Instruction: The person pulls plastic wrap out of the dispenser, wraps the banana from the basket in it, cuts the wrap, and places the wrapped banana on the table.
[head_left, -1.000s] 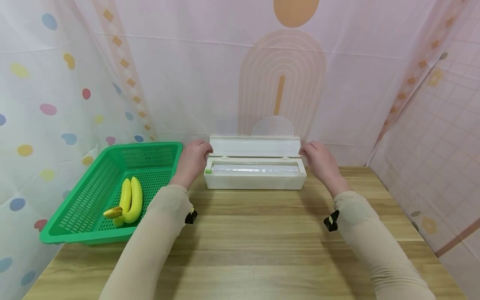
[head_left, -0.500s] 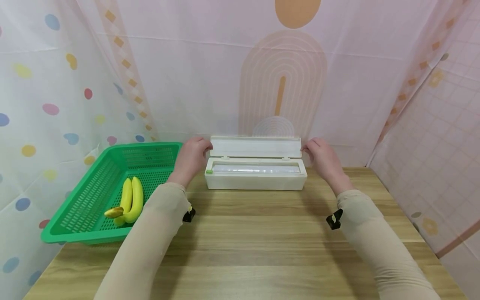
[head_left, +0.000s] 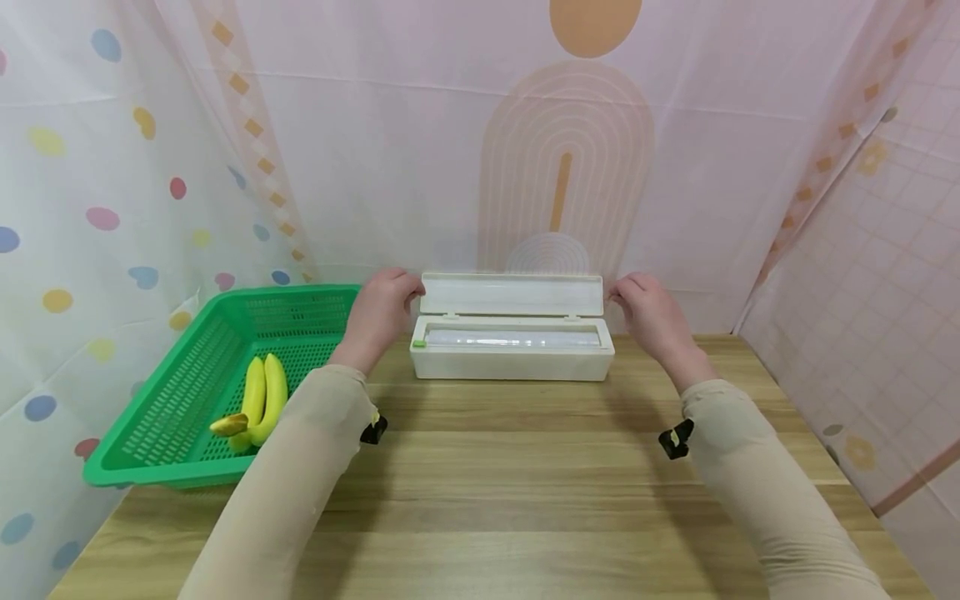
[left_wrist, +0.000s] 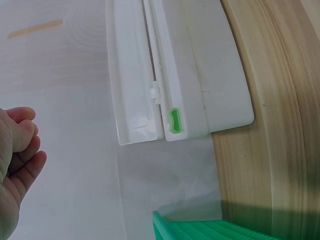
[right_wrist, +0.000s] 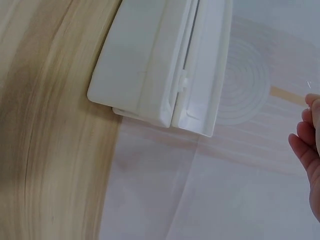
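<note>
A long white cling film dispenser (head_left: 513,363) stands on the table near the back cloth, its lid (head_left: 512,295) raised on hinges. A shiny roll of cling film (head_left: 513,337) lies inside, and a small green slider (left_wrist: 175,120) sits at the left end. My left hand (head_left: 381,311) is beside the lid's left end, thumb and forefinger pinched together. At the opposite end, my right hand (head_left: 654,312) makes the same pinch, with a faint clear glint at its fingertips in the right wrist view. Both hands pinch the nearly invisible clear film, beyond the lid's ends in the wrist views.
To the left, a green plastic basket (head_left: 176,475) holds two yellow bananas (head_left: 257,400) and sits close to my left forearm. A patterned cloth (head_left: 420,167) hangs right behind the dispenser. The wooden table (head_left: 517,483) spreads out in front.
Both hands have risen slightly, and the right hand has shifted a little outward, away from the lid's corner. The dispenser, raised lid and basket look unchanged.
</note>
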